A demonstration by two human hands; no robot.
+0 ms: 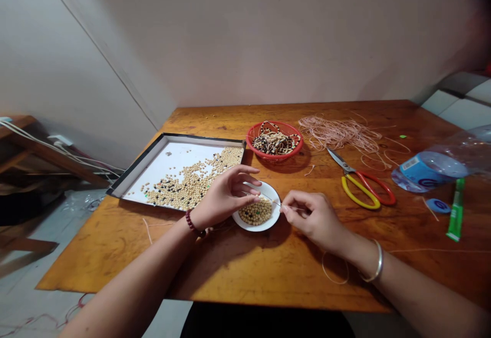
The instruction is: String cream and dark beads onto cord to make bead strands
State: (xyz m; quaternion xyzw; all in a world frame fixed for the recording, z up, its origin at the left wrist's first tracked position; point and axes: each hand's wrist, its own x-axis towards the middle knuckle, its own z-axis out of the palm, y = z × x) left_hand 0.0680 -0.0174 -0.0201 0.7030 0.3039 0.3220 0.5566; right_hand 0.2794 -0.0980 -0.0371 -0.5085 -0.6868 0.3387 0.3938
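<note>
Two bare hands face each other in my head view. The right hand (312,220) is closed in a pinch on a thin needle (273,201), which slants toward the left. The left hand (230,192) is half open, fingers loosely curled, thumb and fingertips near the needle's far end; I cannot tell whether they grip anything. Just below, I see a white bowl (274,219) with pale beads (255,215) in it. Beyond the left hand lies a black-rimmed tray (163,159) of loose beads. Farther out on the wooden table (291,287) I have a red basket (274,158) of strung beads, tangled cord (341,132) and open scissors (364,193).
</note>
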